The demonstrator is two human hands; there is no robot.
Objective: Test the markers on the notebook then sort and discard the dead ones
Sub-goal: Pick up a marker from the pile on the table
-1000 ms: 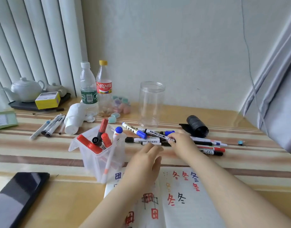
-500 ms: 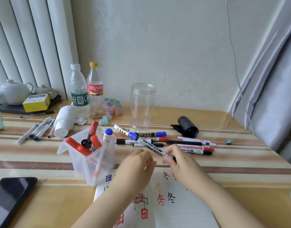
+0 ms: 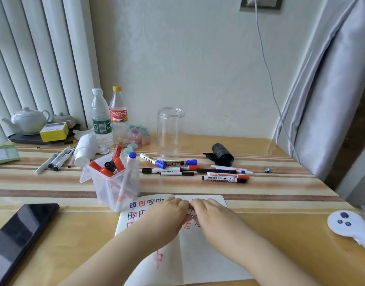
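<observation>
Broadly, the table (image 3: 270, 203) is carrying everything, its striped cloth running from side to side. Lying open at the middle of the near edge is the notebook (image 3: 208, 254), with red, blue and black characters showing on its pages. Both hands are hovering over its far edge, knuckles up and fingertips meeting: the left hand (image 3: 167, 215) and the right hand (image 3: 212, 215) are curling their fingers inward, but whatever they may be gripping is hidden beneath them, so I cannot tell what they hold. A black phone (image 3: 18, 234) is lying at the near left corner. Just beyond the notebook's left corner, a clear plastic bin (image 3: 113, 182) is standing with several red-capped markers and a blue-capped one leaning inside. Toward the far edge a clear empty jar (image 3: 170, 133) is standing upright. Between jar and notebook, loose markers (image 3: 198, 172) are lying scattered in a rough row, capped in blue, red and black. Another few pens (image 3: 57, 159) are resting near the left edge.
</observation>
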